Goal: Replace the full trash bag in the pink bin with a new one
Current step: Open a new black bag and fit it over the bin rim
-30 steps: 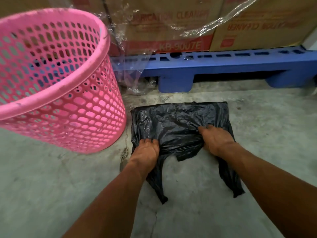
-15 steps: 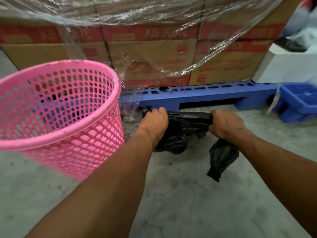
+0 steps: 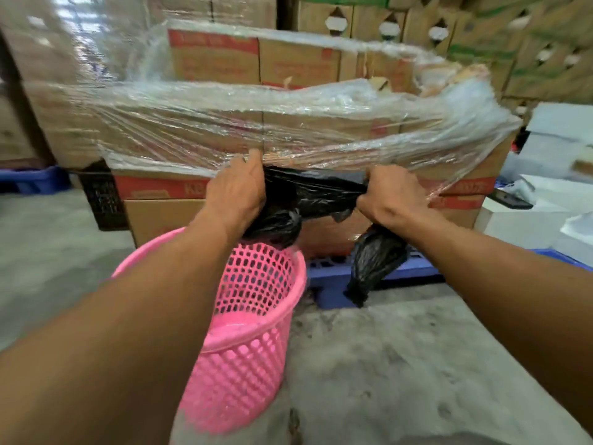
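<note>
Left hand and right hand each fisted on the crumpled black plastic trash bag, stretched between them above the pink perforated plastic bin. Step: likely opening bag. Next: spread mouth, lower into bin.

Your left forearm: it covers the near left side of the pink bin, so you cannot see that part of the rim or wall.
Black bag: its ends are bunched inside your left hand and right hand; you cannot tell where its mouth is.
Cartons: the clear wrap and blur leave their print unreadable to you.
Blue pallet: mostly hidden behind the bin, bag and your right arm.
Both your arms: cut off by the lower edge.
</note>
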Demonstrator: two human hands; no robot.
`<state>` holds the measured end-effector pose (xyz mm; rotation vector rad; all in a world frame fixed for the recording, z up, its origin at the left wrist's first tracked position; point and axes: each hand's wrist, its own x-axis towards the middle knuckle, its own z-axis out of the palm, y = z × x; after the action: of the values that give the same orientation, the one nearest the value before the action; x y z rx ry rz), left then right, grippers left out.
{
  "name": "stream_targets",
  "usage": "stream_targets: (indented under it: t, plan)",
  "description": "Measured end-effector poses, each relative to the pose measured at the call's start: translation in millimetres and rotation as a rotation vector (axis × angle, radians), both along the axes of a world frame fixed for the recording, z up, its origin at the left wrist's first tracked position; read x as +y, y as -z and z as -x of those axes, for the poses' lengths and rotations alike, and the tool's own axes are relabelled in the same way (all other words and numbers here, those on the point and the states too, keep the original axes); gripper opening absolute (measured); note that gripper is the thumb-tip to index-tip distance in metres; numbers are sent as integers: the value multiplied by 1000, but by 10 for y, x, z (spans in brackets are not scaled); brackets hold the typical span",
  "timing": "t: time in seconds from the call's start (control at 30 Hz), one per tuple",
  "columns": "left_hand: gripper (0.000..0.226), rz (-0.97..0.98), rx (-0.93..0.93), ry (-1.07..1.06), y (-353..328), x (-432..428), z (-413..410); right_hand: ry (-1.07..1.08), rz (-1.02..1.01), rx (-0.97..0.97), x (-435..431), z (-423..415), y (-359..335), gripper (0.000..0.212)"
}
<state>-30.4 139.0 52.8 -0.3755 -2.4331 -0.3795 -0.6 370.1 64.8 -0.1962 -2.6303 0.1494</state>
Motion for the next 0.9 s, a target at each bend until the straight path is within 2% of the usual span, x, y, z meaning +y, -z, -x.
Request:
stream_targets:
  t: [0.07,0.13,0.2,0.27,0.5,0.6,0.67,0.8,0.9]
  plan:
    - [20,-142,18,-74,15,-489,-69,-53,12,27,-475,60,-43,26]
    - [33,-357,-7,-212,88,-928,-152,-114,34,45,-936,87,-30,29]
    - [51,-576,-95,-372,162,-1308,-188,-171,77,34,-1356,91,24,32]
    - [58,-702,-213,-439,234,-1615,-171,-207,102,-25,-1702,82,102,32]
    - [39,-1007,-398,-386,456,-1843,-14,-284,203,-281,-2285,64,262,31]
    - [20,-1281,-467,-333,503,-1698,107,-317,248,-336,-2343,77,282,48]
    - [29,-1328,-480,-241,561,-1587,219,-333,309,-339,-2328,81,293,49]
    - [36,-1389,-495,-207,630,-1488,315,-374,598,-345,-2248,36,297,27]
    - [36,-1349,-456,-193,613,-1590,306,-312,900,-290,-2114,114,343,41]
